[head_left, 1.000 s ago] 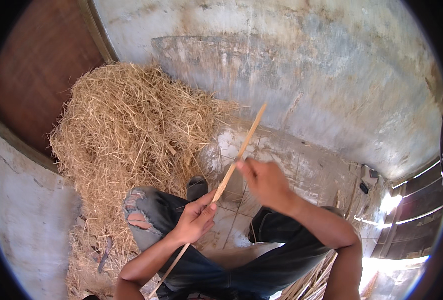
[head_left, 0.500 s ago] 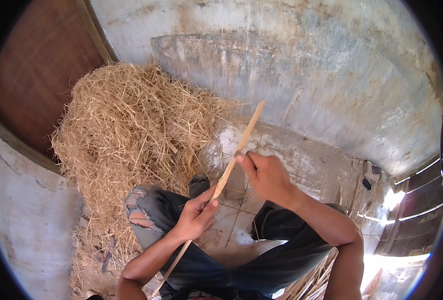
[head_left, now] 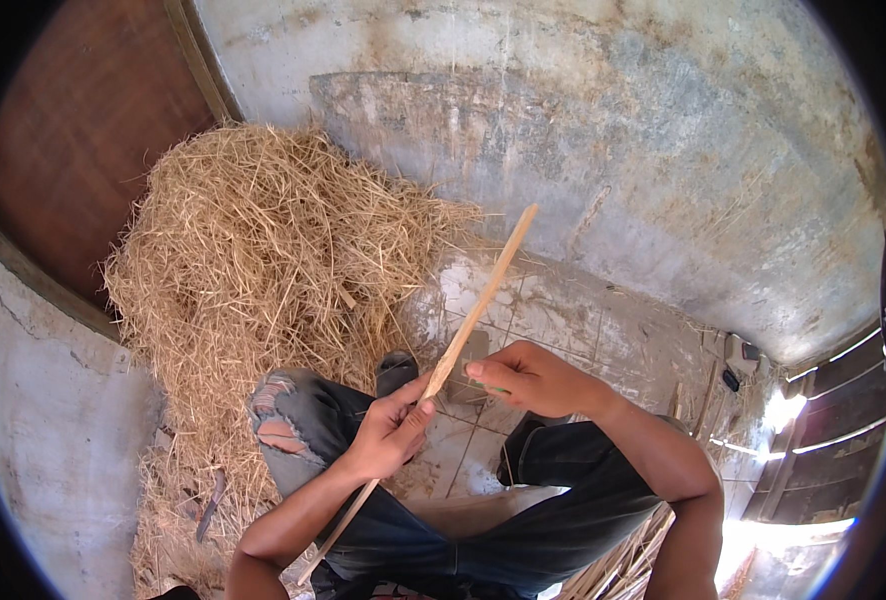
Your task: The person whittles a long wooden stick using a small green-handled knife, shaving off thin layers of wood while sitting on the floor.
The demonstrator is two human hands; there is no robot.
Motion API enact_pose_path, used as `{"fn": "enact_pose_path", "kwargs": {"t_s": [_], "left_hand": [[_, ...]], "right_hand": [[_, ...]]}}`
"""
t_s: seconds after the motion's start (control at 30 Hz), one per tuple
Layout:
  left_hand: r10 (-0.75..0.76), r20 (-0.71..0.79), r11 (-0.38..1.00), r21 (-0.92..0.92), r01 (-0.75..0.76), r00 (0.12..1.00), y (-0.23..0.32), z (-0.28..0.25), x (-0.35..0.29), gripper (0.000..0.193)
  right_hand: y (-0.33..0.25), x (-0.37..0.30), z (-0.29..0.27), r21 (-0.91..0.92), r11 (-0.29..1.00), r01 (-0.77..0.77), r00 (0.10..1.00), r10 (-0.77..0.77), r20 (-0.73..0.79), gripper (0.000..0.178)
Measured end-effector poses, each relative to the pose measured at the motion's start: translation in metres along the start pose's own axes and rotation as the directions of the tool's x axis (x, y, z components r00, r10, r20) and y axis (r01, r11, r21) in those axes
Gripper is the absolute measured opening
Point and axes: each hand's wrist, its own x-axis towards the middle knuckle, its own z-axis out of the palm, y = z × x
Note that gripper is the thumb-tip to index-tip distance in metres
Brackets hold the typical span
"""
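A long pale strip of wood or bamboo (head_left: 486,295) slants up and away from my lap, its far end beyond my hands. My left hand (head_left: 393,430) is wrapped round it at about its middle, thumb on top, and the thin lower part runs past my wrist to my thigh. To the right of the strip, my right hand (head_left: 533,378) is closed and apart from it. A bit of green (head_left: 501,390) shows beneath those fingers; what it belongs to is hidden.
A big heap of dry straw (head_left: 273,240) lies at the left against the wall (head_left: 583,110). Several thin sticks (head_left: 618,560) lie beside my right leg. Small dark objects (head_left: 731,380) rest in the far right corner. A brown board (head_left: 93,130) stands at the left.
My right hand has come down from the upper part of the strip, nearer to me, and left contact with it. My left hand keeps its hold, nearly unmoved.
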Motion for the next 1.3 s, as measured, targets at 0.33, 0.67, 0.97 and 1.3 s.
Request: {"fn": "enact_pose_path", "kwargs": {"t_s": [0.33, 0.67, 0.97, 1.3], "left_hand": [[-0.006, -0.01, 0.998, -0.06, 0.005, 1.0, -0.005, 0.0, 0.001, 0.059], [0.096, -0.077, 0.95, 0.305, -0.068, 0.992, -0.006, 0.007, 0.006, 0.06], [0.207, -0.236, 0.817, 0.575, -0.035, 0.949, -0.008, 0.007, 0.006, 0.059], [0.267, -0.303, 0.84, 0.538, -0.068, 0.915, -0.013, -0.001, 0.008, 0.061]], "right_hand": [[-0.004, -0.013, -0.015, -0.423, 0.892, 0.158, 0.837, -0.348, -0.423, 0.037], [0.01, 0.008, 0.026, -0.293, 0.927, 0.234, 0.821, -0.35, -0.452, 0.025], [0.025, 0.012, 0.046, -0.295, 0.93, 0.219, 0.807, -0.343, -0.48, 0.022], [0.012, 0.014, 0.057, -0.222, 0.928, 0.3, 0.735, -0.373, -0.567, 0.02]]}}
